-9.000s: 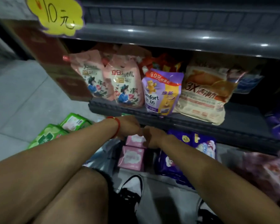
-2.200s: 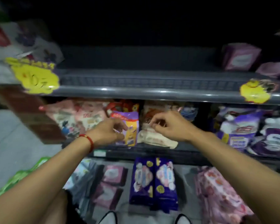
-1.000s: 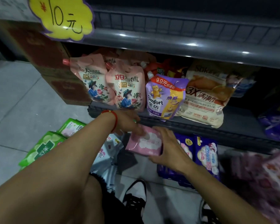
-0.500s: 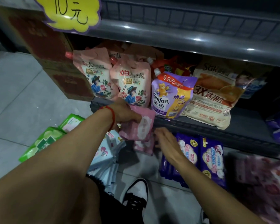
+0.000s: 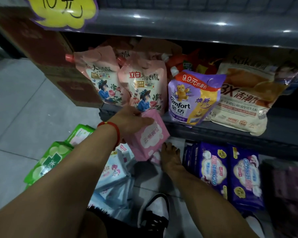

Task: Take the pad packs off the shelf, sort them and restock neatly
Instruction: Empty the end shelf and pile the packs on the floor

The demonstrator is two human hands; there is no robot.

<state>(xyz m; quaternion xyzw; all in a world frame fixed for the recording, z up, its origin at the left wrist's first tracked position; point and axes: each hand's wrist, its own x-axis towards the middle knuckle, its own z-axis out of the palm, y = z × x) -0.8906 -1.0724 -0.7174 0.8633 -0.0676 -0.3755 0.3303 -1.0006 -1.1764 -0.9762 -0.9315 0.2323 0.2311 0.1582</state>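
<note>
— While the green pad packs and the pale blue ones lie on the floor, what does the left hand carry?
— It grips a pink pad pack, tilted, its long axis running up toward the shelf edge.
— And the right hand?
— Lower, just right of that pack, reaching for a second pink pack beneath it; whether it grasps, I cannot tell.
— Further right?
— Purple pad packs lie flat under the shelf; laundry pouches fill it.
</note>
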